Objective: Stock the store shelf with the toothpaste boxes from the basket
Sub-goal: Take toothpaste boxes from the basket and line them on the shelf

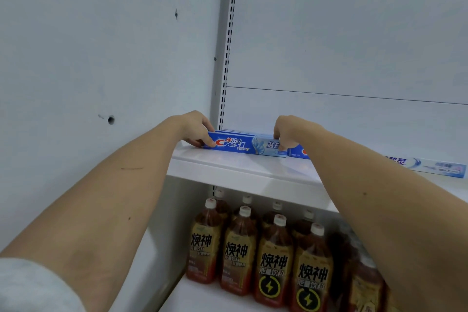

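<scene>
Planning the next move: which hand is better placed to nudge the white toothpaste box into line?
Probably the right hand: the white toothpaste box lies on its side of the shelf, while the left hand grips the Crest box's far end.

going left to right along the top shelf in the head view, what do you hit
left hand → blue Crest toothpaste box → right hand → second blue box → white and blue toothpaste box

one head-worn view looks forward, close to the white shelf (240,167).
</scene>
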